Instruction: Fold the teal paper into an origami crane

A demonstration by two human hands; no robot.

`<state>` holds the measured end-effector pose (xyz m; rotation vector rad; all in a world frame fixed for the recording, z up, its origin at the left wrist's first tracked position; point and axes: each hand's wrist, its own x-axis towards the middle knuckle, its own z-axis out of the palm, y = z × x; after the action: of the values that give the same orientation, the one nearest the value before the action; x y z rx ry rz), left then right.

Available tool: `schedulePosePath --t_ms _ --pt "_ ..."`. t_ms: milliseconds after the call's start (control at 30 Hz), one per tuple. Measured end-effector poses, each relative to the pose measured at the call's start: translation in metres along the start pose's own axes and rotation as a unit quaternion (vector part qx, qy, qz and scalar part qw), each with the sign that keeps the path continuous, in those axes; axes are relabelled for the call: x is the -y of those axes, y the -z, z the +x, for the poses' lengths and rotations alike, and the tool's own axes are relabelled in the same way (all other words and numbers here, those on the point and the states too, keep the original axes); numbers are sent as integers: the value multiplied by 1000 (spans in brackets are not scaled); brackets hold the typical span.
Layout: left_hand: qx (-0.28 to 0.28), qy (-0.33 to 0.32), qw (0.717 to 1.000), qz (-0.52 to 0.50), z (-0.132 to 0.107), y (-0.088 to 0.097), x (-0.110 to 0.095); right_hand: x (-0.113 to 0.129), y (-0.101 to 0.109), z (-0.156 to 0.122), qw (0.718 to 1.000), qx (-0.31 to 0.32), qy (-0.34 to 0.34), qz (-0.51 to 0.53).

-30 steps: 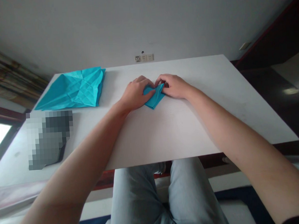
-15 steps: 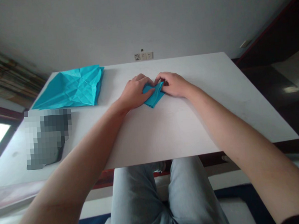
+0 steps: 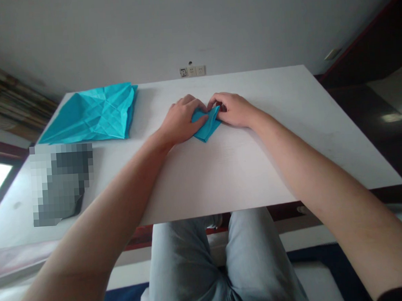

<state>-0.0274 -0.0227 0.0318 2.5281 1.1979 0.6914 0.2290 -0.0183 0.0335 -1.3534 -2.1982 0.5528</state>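
A small folded piece of blue paper point(image 3: 206, 128) lies on the white table point(image 3: 223, 176), one corner pointing towards me. My left hand point(image 3: 185, 119) grips its left side, thumb laid over the top and fingers behind. At its right corner, my right hand point(image 3: 231, 110) pinches the paper between thumb and curled fingers. The fingertips of both hands almost meet at the paper's far edge. Part of the paper is covered by the left thumb and fingers.
A larger creased blue sheet point(image 3: 93, 114) lies at the table's far left. Nearer on the left is a dark, pixelated object point(image 3: 65, 181) that I cannot make out. Wall sockets point(image 3: 192, 71) sit behind the far table edge. My legs are under the near edge.
The whole view has shifted slightly, with the table a little higher in the picture. Both hands keep their hold on the folded paper, with hardly any movement.
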Motion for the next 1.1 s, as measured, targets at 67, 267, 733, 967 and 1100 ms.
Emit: schedulePosePath --t_ms 67,267,733,967,1100 --pt "1 4 1000 -1 0 -1 0 0 0 0 1000 2 1 2" --pt "-5 5 1000 -2 0 -3 2 0 2 0 1000 7 4 4" --pt "1 7 1000 -5 0 -2 2 1 1 -1 1000 4 -6 -4" --pt "1 12 1000 -18 0 -1 1 3 2 -2 1000 3 -14 5" --pt "2 15 1000 -17 0 -2 2 2 1 -1 1000 1 -10 5"
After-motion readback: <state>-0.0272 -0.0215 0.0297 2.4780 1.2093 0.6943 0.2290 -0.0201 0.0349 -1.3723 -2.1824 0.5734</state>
